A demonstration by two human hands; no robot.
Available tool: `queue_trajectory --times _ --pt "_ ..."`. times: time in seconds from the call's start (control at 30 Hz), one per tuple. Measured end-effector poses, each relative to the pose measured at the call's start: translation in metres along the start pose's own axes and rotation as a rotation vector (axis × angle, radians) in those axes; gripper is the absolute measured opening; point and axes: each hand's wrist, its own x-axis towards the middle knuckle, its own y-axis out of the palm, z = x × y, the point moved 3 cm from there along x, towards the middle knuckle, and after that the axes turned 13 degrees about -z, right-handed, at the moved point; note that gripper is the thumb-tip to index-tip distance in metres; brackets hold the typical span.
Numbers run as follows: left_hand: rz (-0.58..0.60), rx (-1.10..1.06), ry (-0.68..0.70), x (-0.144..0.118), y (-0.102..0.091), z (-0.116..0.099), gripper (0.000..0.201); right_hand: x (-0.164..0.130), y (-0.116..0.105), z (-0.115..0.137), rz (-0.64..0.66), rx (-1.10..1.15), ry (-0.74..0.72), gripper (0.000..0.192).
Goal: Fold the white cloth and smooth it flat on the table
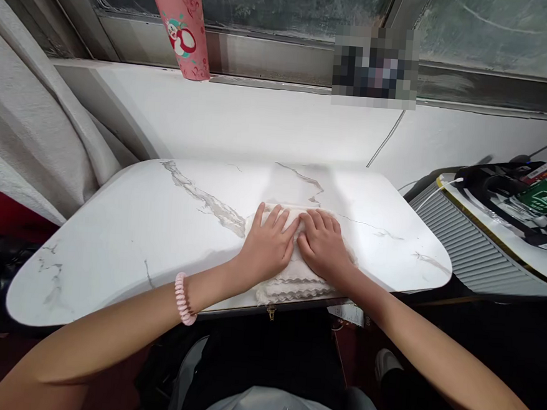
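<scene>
A folded white cloth with wavy edges, perhaps a towel [291,287], lies in layers near the front edge of the white marble-patterned table [127,220]. My left hand [268,239] rests flat on the cloth's left side, fingers spread and pointing away from me. On its right side lies my right hand [322,241], palm down with the fingers stretched out. The thumbs are close together over the middle of the cloth. Both hands cover much of its upper face. A pink coiled band [185,299] circles my left wrist.
A pink patterned paper cup [185,30] stands on the window ledge at the back left. A grey curtain [37,95] hangs at the left. At the right, a second table [490,245] holds a green-labelled bottle [546,194] and dark items. A thin cable [385,138] runs down the wall.
</scene>
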Motion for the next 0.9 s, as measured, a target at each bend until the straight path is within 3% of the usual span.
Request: queue_trajectory --times 0.23,0.4,0.57,0.7,0.9 --pt "0.121 -0.105 -0.202 0.025 0.017 0.047 0.053 0.044 0.028 0.017 0.063 -0.028 0.018 0.037" --pt "0.021 -0.158 -0.261 0.06 0.039 0.105 0.049 0.1 0.065 0.02 0.083 0.022 0.089 0.036" --pt "-0.048 -0.177 -0.274 0.098 0.056 0.157 0.047 0.151 0.102 0.016 0.017 0.132 0.171 0.035" --pt "-0.093 -0.208 -0.294 0.119 0.064 0.179 0.044 0.173 0.12 0.01 -0.041 0.142 0.209 0.031" --pt "-0.177 -0.244 -0.354 0.135 0.073 0.195 0.045 0.194 0.136 0.004 -0.069 0.131 0.198 0.029"
